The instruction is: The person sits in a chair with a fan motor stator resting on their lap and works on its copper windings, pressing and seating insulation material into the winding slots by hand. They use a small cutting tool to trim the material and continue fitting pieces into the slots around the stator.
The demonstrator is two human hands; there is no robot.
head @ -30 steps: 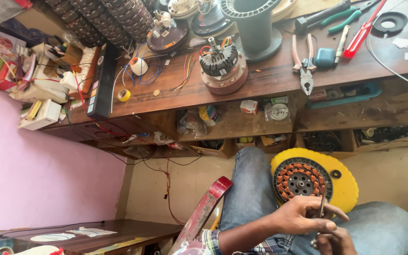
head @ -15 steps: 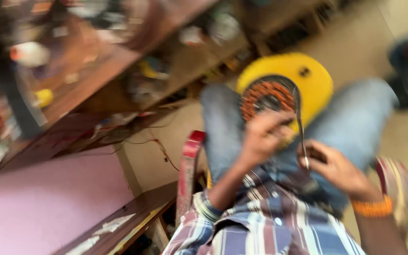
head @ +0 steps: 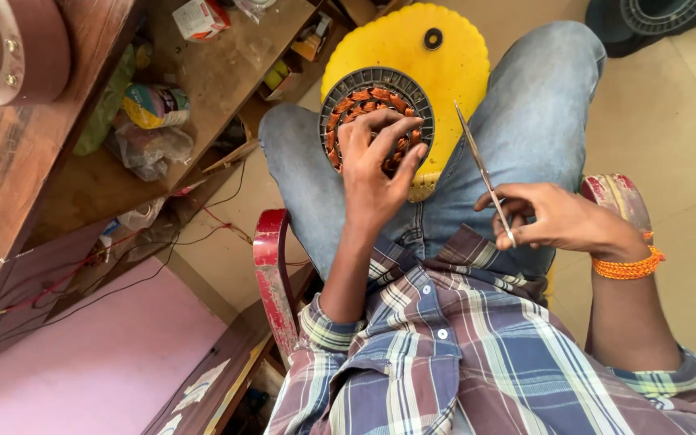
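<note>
Right hand: my right hand pinches a thin metal rod, tip angled up.
Left hand: my left hand, fingers spread, presses the round copper-wound stator.
Stator: resting on a yellow plastic stool between my knees.

Small box: lay on the wooden shelf at top, white with red and blue print.
Round pack: lay lower on the same shelf, multicoloured, teal and yellow.
Paper labels: stuck on the brown board's edge at bottom left, pale, rectangular.
</note>
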